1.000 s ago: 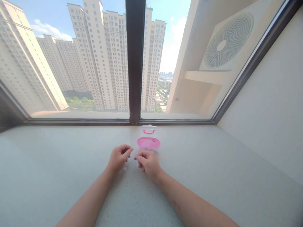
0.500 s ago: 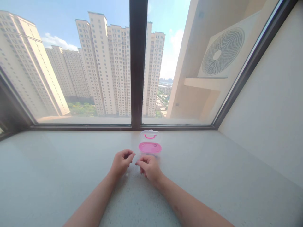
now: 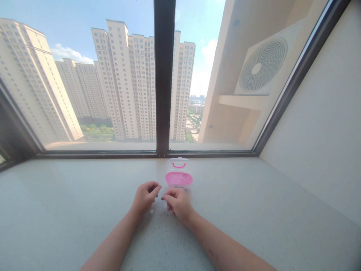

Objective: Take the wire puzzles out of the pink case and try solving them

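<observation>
Your 2 bare hands meet above a pale speckled sill [image 3: 70,210], close together but apart. Your left hand [image 3: 145,195] and your right hand [image 3: 178,202] each have thumb and fingers drawn into a pinch; whether anything tiny sits between them, you cannot tell. Just beyond your right hand, which partly covers its front, is a small clear box [image 3: 179,178] with a pink tray. Its clear lid [image 3: 170,162], with a pink handle [image 3: 178,166], is raised behind. A small whitish piece [image 3: 151,211] lies near your left wrist. A window frame [image 3: 164,75] rises behind.
</observation>
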The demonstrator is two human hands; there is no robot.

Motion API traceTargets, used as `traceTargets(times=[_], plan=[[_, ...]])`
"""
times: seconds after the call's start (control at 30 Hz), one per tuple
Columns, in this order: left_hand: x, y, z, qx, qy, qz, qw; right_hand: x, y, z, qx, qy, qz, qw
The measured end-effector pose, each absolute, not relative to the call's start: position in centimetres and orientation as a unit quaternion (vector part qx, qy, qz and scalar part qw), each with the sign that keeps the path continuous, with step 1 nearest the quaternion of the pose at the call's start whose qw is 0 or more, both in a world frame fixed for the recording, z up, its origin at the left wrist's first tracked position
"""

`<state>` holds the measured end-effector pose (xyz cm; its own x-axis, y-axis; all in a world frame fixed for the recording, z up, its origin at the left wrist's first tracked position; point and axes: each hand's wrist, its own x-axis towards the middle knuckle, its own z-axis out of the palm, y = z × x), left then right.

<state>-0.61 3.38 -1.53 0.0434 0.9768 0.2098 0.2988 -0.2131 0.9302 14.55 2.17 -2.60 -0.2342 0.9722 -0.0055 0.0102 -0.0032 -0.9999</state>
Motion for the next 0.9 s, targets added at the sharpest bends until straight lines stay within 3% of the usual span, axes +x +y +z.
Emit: traceTargets(times=[0.9], plan=[[-0.62,3.18,-2.15,0.620,0.511,0.463,0.374,14.43,2.00,-2.71,-0.447,-0.561,0.551,0.426]])
